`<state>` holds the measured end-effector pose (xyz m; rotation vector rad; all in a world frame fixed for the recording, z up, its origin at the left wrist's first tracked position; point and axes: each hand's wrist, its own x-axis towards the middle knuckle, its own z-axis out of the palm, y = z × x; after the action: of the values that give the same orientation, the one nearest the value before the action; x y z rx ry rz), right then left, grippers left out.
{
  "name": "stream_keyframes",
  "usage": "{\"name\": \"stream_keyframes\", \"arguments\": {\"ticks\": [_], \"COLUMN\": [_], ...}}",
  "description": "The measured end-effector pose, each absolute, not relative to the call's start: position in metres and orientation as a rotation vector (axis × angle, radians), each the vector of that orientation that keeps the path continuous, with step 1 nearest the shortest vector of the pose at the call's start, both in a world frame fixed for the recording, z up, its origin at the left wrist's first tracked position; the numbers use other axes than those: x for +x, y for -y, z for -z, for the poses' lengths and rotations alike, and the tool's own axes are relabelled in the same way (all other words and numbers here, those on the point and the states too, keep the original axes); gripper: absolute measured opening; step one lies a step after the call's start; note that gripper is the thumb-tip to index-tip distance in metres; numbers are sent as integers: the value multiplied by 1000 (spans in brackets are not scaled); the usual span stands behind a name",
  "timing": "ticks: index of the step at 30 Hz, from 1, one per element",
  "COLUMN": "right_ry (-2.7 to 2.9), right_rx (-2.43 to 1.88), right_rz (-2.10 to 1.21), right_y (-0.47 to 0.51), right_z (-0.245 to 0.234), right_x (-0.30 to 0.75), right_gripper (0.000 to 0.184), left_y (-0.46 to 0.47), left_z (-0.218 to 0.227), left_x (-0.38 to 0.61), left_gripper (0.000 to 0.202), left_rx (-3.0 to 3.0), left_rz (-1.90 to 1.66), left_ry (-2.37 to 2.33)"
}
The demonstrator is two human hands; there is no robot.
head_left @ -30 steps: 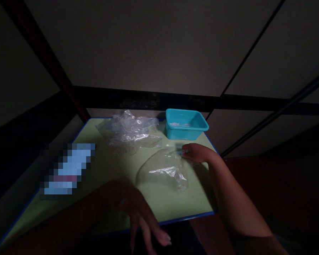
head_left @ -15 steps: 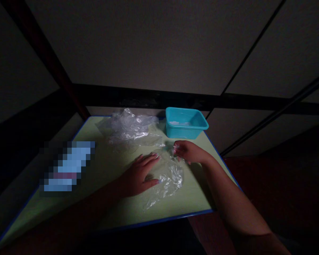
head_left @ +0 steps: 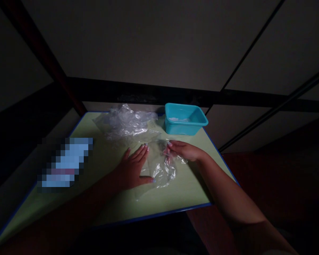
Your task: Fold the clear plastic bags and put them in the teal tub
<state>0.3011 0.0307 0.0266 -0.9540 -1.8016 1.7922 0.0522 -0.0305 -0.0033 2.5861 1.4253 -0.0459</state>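
A clear plastic bag [head_left: 161, 171] lies crinkled on the pale green table [head_left: 117, 209] between my two hands. My left hand [head_left: 133, 170] rests flat at the bag's left side, fingers stretched and thumb spread apart. Pinched in the fingers of my right hand [head_left: 182, 150] is the bag's upper right part, slightly raised from the tabletop. Some of the right fingertips show through the film. Beyond my hands sits a loose heap of clear plastic bags [head_left: 130, 122].
A turquoise plastic basket [head_left: 186, 129] stands at the far right corner of the table, with something white inside. At the left edge lies a blurred-out blue rectangular object [head_left: 69, 163]. Pale panels [head_left: 149, 46] rise behind the table.
My left hand has shifted slightly left with its fingers flatter. My right hand has moved a little left, and the bag is spread more between both hands.
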Motion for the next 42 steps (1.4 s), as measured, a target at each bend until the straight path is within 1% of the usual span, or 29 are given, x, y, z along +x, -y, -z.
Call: {"name": "stream_keyframes", "arguments": {"ticks": [3, 6, 8, 10, 12, 14, 15, 18, 20, 21, 24, 28, 31, 33, 35, 37, 40, 42], "right_ry": [1845, 1883, 1931, 1991, 2047, 2083, 2089, 2058, 2044, 2059, 2181, 2304, 2450, 2588, 2703, 2758, 2784, 2768], "right_rx": [-908, -883, -904, -957, -1073, -1302, -1450, -1807, -1845, -1819, -1658, -1337, -965, -851, -871, -963, -1177, -1367], "right_rz": [-1997, -2116, -2095, -2005, -1854, -1635, -1485, -900, -649, -623, -732, -685, -863, -1012, -1099, -1095, -954, -827], "right_y": [-28, -30, -33, -36, -38, -39, -39, -39, -38, -36, -31, -22, -13, -6, -3, -4, -12, -19], "right_z": [-29, -34, -41, -50, -57, -63, -64, -64, -63, -63, -63, -56, -49, -44, -40, -36, -30, -28], "right_x": [303, 311, 319, 329, 336, 341, 342, 340, 338, 337, 334, 322, 306, 295, 288, 287, 294, 300], "right_gripper": [52, 49, 47, 43, 39, 34, 31, 25, 26, 27, 30, 32, 40, 47, 52, 56, 61, 62], "left_y": [28, 24, 21, 19, 18, 18, 19, 25, 31, 34, 43, 48, 51, 54, 57, 59, 61, 60], "left_z": [6, 7, 7, 5, 3, 1, -1, -3, -2, -1, 2, 2, 0, 1, 4, 8, 12, 11], "left_x": [49, 44, 41, 38, 37, 39, 41, 50, 55, 57, 61, 63, 64, 64, 64, 65, 66, 67], "left_gripper": [107, 110, 113, 115, 115, 113, 111, 103, 101, 100, 102, 108, 113, 116, 116, 120, 130, 133], "left_rx": [2584, 2585, 2580, 2575, 2585, 2604, 2610, 2618, 2634, 2645, 2658, 2652, 2651, 2648, 2647, 2649, 2653, 2642], "left_rz": [45, 51, 60, 71, 75, 62, 53, 17, 3, -2, -8, 15, 15, -17, -49, -67, -62, -41], "left_ry": [-1424, -1374, -1347, -1333, -1319, -1330, -1350, -1414, -1390, -1360, -1283, -1220, -1128, -1085, -1088, -1135, -1200, -1231]}}
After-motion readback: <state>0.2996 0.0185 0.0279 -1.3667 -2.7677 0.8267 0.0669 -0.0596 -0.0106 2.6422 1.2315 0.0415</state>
